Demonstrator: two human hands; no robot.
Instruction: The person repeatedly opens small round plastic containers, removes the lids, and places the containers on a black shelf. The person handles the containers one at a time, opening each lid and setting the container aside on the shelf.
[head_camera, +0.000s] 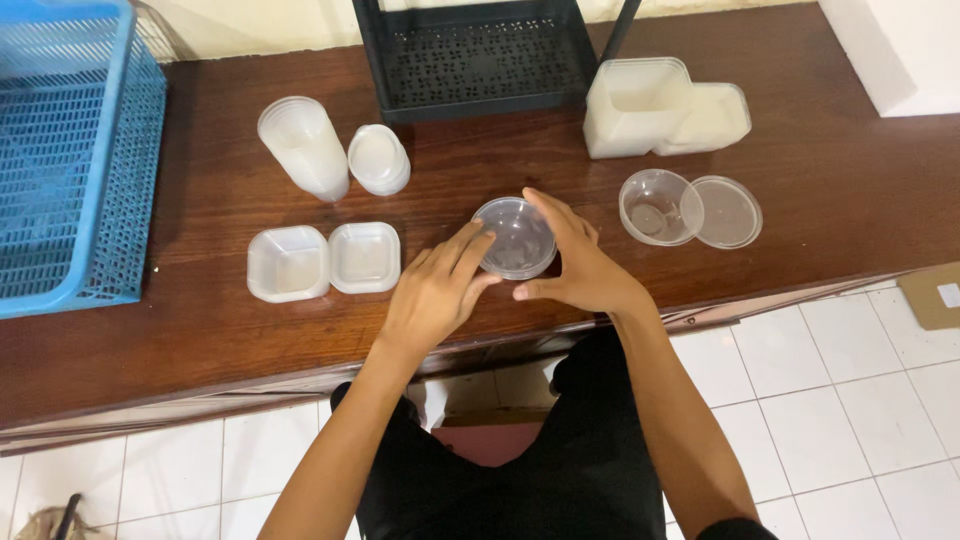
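A small round clear container with its lid on (516, 237) rests on the dark wooden table (820, 170) near the front edge. My left hand (437, 290) lies at its left side, fingertips touching the lid's rim. My right hand (574, 262) curls around its right side, thumb at the front and fingers over the far edge. Both hands press on the container together.
An open round clear cup (654, 207) and its flat lid (728, 212) lie to the right. Two square white tubs (322, 261) sit left, with stacked cups (303, 146) and lids (379, 159) behind. A blue basket (70, 150), a black rack (478, 55) and stacked white containers (660, 107) stand further back.
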